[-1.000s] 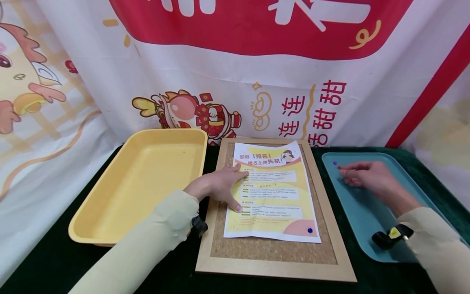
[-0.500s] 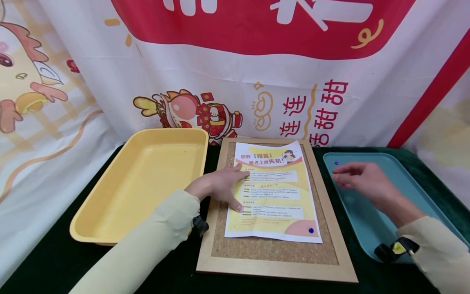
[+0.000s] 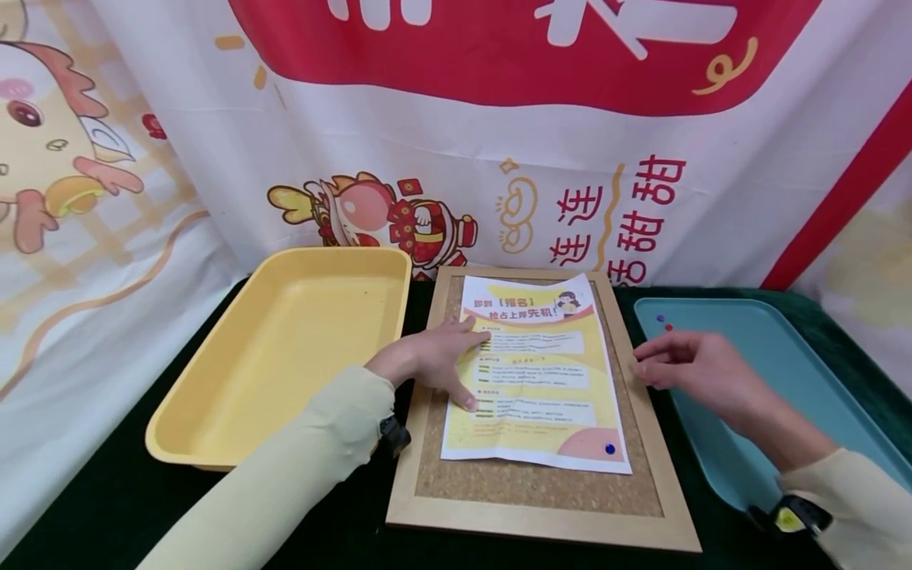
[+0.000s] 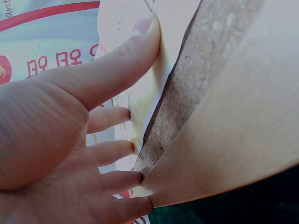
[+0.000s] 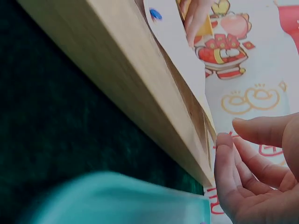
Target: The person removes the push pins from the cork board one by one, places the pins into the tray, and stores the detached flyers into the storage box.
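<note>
A printed yellow-and-white flyer (image 3: 530, 372) lies on a wood-framed corkboard (image 3: 541, 489). A blue pushpin (image 3: 609, 449) sits at its lower right corner. My left hand (image 3: 442, 358) rests on the flyer's left side, fingers spread, with the thumb on the paper in the left wrist view. My right hand (image 3: 701, 372) is beside the board's right frame, over the tray's near-left edge. In the right wrist view its thumb and fingertips are close together, with red banner print behind them; I cannot tell whether something small is pinched there.
To the right lies a teal tray (image 3: 755, 317) holding a small blue pin (image 3: 660, 318) and a small red pin (image 3: 668, 327) at its far-left corner. A deep yellow tray (image 3: 207, 372) stands left of the board. Dark green cloth (image 3: 335, 522) covers the table; a printed banner (image 3: 456, 142) hangs behind.
My right hand has moved left and nearer, from the pins in the teal tray to the board's right frame. My left hand stays on the flyer. The head view has shifted slightly.
</note>
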`<move>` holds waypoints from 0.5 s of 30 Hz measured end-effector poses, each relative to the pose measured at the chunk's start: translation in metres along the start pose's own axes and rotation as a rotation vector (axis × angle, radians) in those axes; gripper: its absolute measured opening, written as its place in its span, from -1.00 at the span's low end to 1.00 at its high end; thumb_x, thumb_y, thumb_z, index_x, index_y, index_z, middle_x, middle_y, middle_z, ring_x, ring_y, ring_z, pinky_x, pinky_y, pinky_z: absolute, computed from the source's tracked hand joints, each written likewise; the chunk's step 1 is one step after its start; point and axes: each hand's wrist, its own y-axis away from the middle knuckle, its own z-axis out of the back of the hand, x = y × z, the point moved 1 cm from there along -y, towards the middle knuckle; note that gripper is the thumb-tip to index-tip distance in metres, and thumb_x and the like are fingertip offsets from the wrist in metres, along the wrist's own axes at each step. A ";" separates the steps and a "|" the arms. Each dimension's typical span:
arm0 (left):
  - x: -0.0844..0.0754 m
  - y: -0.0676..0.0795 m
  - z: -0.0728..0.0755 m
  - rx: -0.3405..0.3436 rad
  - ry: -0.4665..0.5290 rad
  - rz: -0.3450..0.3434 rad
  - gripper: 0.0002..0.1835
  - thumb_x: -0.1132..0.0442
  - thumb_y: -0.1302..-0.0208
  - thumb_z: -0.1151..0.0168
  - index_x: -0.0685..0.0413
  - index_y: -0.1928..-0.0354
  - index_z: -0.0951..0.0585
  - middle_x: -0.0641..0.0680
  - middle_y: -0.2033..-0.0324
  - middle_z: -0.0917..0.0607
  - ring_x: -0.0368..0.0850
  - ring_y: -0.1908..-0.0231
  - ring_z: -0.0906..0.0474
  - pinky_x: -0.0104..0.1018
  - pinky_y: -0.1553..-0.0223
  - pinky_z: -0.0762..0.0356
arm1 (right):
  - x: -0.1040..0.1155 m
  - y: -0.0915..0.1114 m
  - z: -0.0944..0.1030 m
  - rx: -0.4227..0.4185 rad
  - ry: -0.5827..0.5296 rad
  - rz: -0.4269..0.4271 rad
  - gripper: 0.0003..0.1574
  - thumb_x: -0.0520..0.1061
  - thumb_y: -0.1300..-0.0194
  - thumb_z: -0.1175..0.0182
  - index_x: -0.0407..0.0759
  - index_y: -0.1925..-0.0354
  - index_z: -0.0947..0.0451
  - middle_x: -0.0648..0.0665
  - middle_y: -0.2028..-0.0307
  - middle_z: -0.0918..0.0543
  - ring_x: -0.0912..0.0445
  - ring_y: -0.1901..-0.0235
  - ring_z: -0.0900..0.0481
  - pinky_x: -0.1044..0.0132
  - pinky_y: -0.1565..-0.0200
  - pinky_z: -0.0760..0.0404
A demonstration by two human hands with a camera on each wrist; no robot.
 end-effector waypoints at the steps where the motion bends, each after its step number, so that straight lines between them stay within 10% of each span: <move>1: 0.000 0.000 0.000 0.000 -0.002 -0.001 0.18 -0.09 -0.17 -0.62 -0.11 -0.72 -0.11 0.11 -0.74 0.17 0.21 -0.73 0.33 0.16 -0.70 0.16 | 0.001 0.002 -0.002 0.006 0.006 0.001 -0.36 0.10 -0.49 -0.34 -0.21 -0.35 -0.55 -0.20 -0.08 -0.74 -0.01 0.01 -0.66 0.22 0.01 -0.68; 15: 0.001 -0.002 -0.001 -0.009 0.002 0.005 0.19 -0.09 -0.15 -0.63 -0.12 -0.71 -0.12 0.10 -0.74 0.16 0.20 -0.73 0.33 0.15 -0.70 0.16 | 0.013 0.024 -0.029 0.092 0.031 0.066 -0.55 -0.05 -0.41 -0.43 -0.21 -0.18 -0.69 -0.10 0.08 -0.80 0.06 0.15 -0.66 0.27 0.11 -0.70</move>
